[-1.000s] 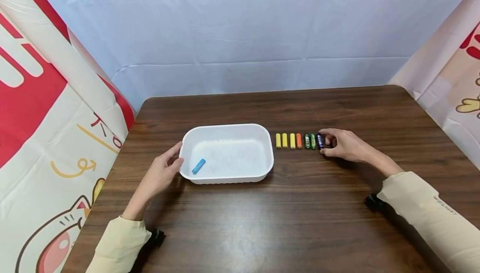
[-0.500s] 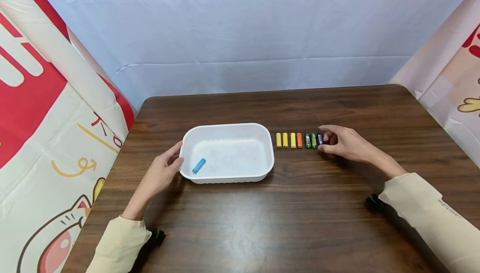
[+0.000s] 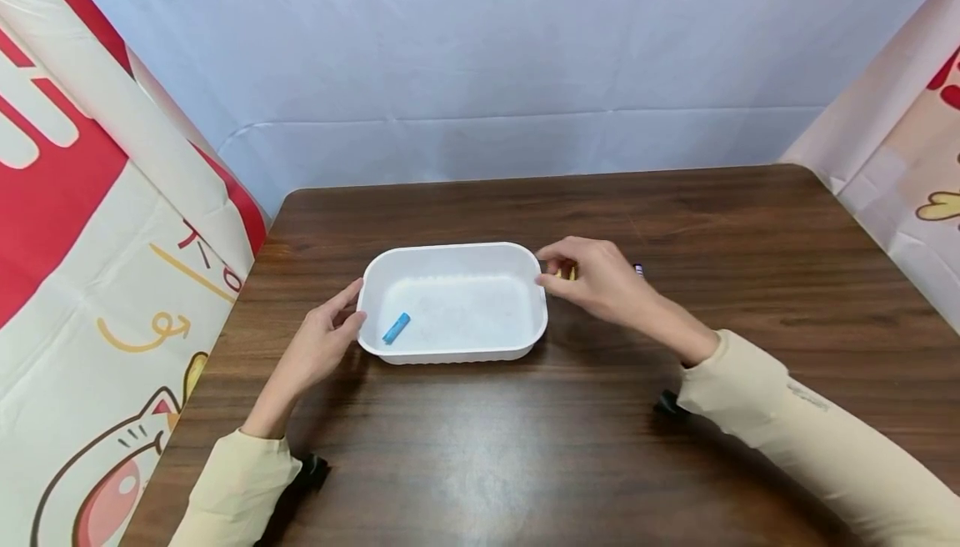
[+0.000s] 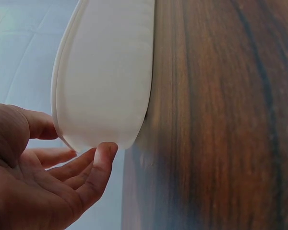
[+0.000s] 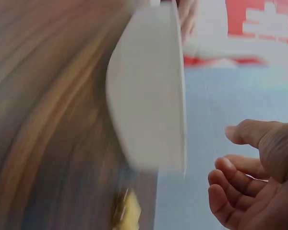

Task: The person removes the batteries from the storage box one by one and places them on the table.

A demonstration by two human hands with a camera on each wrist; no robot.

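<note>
A white plastic tray [image 3: 450, 357] sits on the table, holding one blue battery [image 3: 396, 328]. Along its left end, the fingertips and thumb of my left hand [image 3: 318, 343] touch the outside of the rim; the left wrist view has them loosely bent against the end wall. My right hand [image 3: 596, 280] is at the tray's right end, fingertips close by the rim, and the right wrist view shows nothing between its fingers and thumb. Yellow batteries [image 3: 572, 273] peek out under that hand, and a dark purple battery [image 3: 638, 269] shows beyond it. The hand hides the others in the row.
The brown wooden table [image 3: 480, 447] extends in front of the tray. Behind it hangs a pale cloth [image 3: 495, 63], with printed cloth [image 3: 82, 347] on the left side. Dark wrist-worn gear [image 3: 309, 474] shows under the left sleeve.
My right hand has left the purple battery at the right end of the row and moved left over the batteries to the tray's right rim. The left hand has stayed at the left rim.
</note>
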